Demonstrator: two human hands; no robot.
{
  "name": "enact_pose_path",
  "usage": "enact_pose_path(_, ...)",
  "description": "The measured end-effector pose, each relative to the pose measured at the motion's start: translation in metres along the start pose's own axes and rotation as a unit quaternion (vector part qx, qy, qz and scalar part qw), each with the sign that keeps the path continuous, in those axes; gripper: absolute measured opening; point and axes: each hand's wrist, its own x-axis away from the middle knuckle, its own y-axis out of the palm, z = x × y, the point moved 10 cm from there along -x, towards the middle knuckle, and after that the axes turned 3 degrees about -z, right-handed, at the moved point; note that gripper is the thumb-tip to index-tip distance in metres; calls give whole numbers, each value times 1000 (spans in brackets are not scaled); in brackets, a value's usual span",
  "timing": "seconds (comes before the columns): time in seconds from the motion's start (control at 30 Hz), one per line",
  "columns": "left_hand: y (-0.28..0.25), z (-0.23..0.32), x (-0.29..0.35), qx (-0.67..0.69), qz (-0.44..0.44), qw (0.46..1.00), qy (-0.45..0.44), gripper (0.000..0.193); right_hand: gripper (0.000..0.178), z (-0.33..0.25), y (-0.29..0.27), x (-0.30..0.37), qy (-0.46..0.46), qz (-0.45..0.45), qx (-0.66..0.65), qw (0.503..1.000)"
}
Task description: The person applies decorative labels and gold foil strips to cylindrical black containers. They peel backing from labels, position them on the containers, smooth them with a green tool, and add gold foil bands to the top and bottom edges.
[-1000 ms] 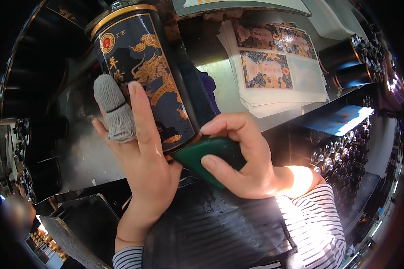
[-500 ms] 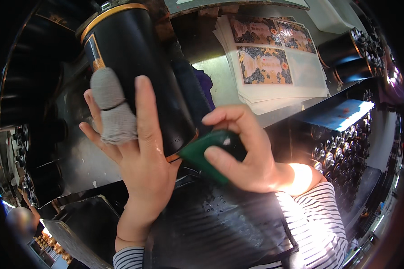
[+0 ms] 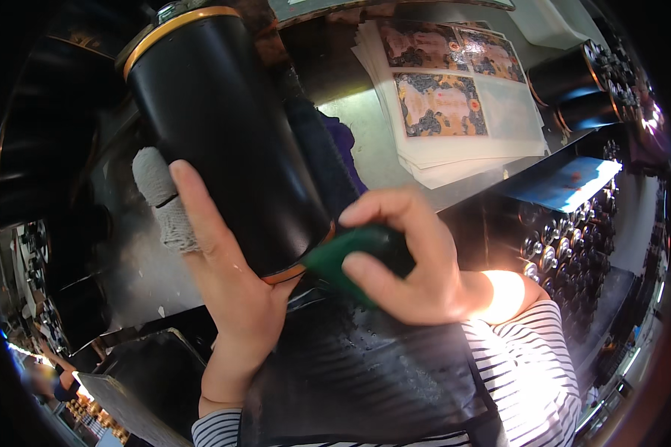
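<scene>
A large black cylinder (image 3: 224,127) with gold bands at its ends lies slanted on the metal worktop in front of me. My left hand (image 3: 235,279) rests along its near left side, fingers stretched out and the thumb by the near gold rim. A grey cloth sleeve (image 3: 160,197) tied with a dark band covers one of its fingers. My right hand (image 3: 421,261) is closed around a flat green scraper (image 3: 332,261), blurred by motion. The scraper's pointed corner lies at the cylinder's near end; whether it touches cannot be made out.
A stack of printed transfer sheets (image 3: 440,104) lies beyond, at the right. Purple cloth (image 3: 341,149) sits beside the cylinder. More black cylinders (image 3: 566,82) stand at the right, a blue sheet (image 3: 563,186) near them. A dark tray (image 3: 149,372) is at lower left; another person shows far left.
My left hand has slid down off the cylinder's top to its left side. The cylinder has turned, taking a gold-and-brown strip out of sight. The right hand has barely moved.
</scene>
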Motion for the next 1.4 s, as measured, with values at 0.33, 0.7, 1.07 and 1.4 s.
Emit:
enact_pose_path(0.33, -19, -21, -3, 118, 16, 993, 15, 134, 32, -4, -18, 3, -77, 46, 32, 995)
enact_pose_path(0.7, -73, 23, -141, -200, 74, 964, 161, 48, 20, 8, -56, 15, 18, 215, 161, 963)
enact_pose_path(1.07, -64, 14, -183, -243, 31, 964, 108, 29, 24, -12, -71, 30, -84, 185, 21, 979)
enact_pose_path(1.4, -72, -4, -182, -204, -47, 977, 36, 33, 23, -5, -95, 40, -62, 203, -22, 977)
